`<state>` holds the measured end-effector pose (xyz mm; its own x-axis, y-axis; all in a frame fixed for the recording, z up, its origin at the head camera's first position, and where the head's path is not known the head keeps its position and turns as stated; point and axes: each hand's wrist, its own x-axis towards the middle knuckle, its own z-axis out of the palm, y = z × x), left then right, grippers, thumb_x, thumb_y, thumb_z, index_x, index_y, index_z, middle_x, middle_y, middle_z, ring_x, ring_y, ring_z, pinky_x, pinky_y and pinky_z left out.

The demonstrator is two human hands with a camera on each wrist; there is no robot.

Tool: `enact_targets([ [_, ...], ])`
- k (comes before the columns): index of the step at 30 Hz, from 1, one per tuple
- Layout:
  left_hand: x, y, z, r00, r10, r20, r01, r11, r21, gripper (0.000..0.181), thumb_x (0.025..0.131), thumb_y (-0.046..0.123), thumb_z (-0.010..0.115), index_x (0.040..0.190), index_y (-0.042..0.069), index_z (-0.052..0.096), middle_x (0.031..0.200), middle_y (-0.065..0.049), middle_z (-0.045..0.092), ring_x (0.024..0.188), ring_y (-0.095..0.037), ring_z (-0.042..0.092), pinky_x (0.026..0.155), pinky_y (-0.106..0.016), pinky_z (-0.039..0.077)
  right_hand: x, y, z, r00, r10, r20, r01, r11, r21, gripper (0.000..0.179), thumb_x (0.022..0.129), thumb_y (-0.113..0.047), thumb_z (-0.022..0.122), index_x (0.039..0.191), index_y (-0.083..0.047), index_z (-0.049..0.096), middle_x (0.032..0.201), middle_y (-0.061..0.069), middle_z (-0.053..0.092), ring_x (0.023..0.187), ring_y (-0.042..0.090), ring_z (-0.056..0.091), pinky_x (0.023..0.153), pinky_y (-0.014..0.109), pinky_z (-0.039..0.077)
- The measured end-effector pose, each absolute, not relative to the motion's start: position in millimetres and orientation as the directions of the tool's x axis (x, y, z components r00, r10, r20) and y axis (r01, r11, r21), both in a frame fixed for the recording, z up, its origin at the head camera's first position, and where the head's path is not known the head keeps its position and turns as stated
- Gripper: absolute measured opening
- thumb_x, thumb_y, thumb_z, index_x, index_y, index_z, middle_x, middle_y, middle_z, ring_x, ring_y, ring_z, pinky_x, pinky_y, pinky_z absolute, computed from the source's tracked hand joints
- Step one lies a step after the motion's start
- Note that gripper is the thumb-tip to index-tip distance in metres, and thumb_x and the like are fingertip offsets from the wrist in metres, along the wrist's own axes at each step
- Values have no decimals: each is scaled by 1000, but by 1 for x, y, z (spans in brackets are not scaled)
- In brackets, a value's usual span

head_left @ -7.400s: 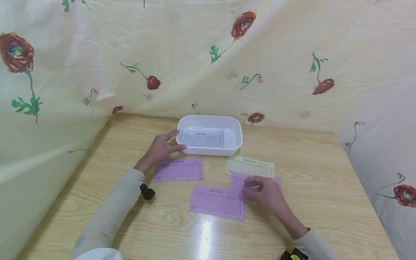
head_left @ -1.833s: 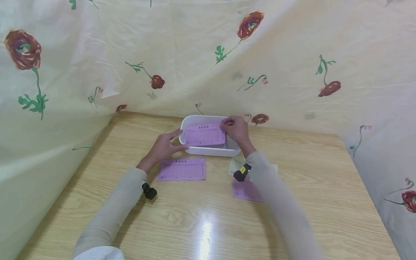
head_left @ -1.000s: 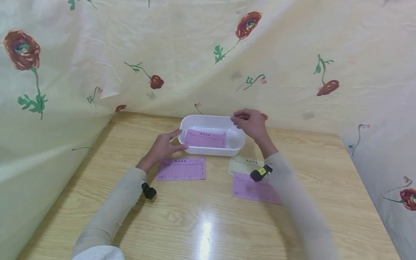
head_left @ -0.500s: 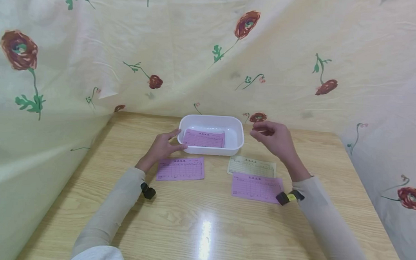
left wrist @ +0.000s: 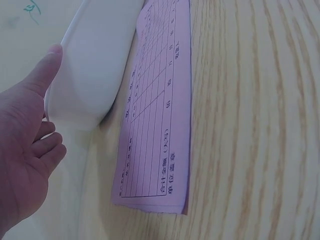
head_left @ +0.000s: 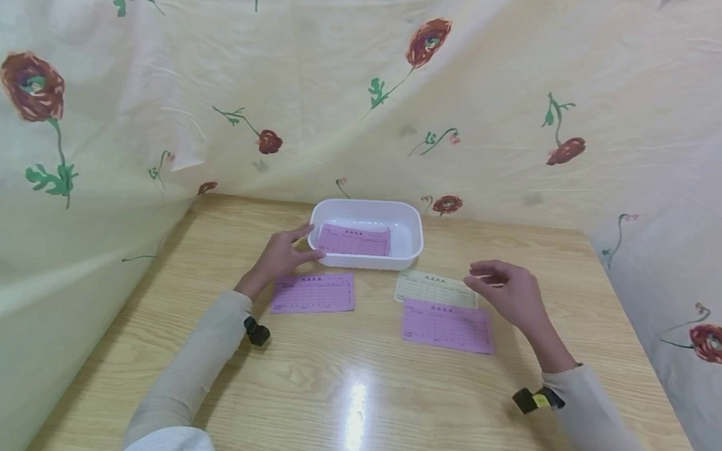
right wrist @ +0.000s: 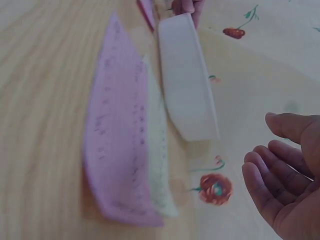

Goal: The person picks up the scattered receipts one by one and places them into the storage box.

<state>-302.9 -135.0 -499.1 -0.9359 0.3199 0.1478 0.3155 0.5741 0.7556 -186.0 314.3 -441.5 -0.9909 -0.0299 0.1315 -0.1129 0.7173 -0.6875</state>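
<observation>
A white plastic tray [head_left: 406, 240] stands at the back of the table, a pink receipt slip [head_left: 354, 241] lying in it. My left hand [head_left: 278, 255] holds the tray's left end, thumb at the front corner. Just in front of that hand lies another pink slip [head_left: 313, 294]. To the right, a pale green slip [head_left: 437, 288] is partly covered by a pink slip [head_left: 447, 326]. My right hand [head_left: 509, 293], empty and loosely bent, hovers just right of these two; in the right wrist view its fingers [right wrist: 260, 187] are apart from the thumb.
The wooden table [head_left: 303, 386] carries a bright light reflection near its front. Behind it and along both sides hangs a cream cloth [head_left: 319, 80] with printed red flowers. Each sleeved wrist wears a small black camera, such as the right one [head_left: 526, 400].
The front pink slip went into the tray, covering the white slip there. My right hand let it go, then moved right and back towards the front. My left hand stays at the tray.
</observation>
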Motion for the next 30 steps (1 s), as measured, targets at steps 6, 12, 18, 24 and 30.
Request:
enact_targets([
  [6,-304,-136,-501,-936,321,143,314,578,754,85,85,45,82,150,4,47,157,-17,42,145,-38,40,119,-51,36,-171,333,-459,-996,-3,90,-62,743,-666,47,95,-40,74,124,-4,71,117,16,74,100,34,72,75,17,55],
  [12,-303,-136,-501,-937,318,146,315,584,748,85,84,46,82,150,4,47,157,-16,42,145,-38,39,119,-52,36,-161,344,-471,-1000,26,12,12,757,-653,53,94,-44,74,126,-2,69,122,19,72,103,36,71,75,29,57],
  [18,-304,-137,-500,-938,315,146,313,583,750,86,84,48,82,150,5,47,157,-16,42,145,-38,39,119,-52,36,-156,351,-480,-999,35,-41,53,753,-656,58,92,-45,75,128,-1,68,125,24,69,102,36,71,71,29,58],
  [24,-304,-136,-500,-933,324,156,326,581,746,85,84,45,82,150,4,47,156,-17,42,145,-39,40,119,-52,37,-155,353,-488,-994,34,-108,96,752,-652,57,92,-39,77,132,-1,64,124,24,69,103,36,71,75,33,59],
  [30,-304,-136,-499,-930,330,162,334,572,749,86,84,44,83,150,3,47,156,-18,42,144,-39,40,119,-51,37,-156,352,-494,-991,27,-134,108,753,-649,59,90,-37,79,134,0,62,121,23,71,106,39,69,85,47,60],
])
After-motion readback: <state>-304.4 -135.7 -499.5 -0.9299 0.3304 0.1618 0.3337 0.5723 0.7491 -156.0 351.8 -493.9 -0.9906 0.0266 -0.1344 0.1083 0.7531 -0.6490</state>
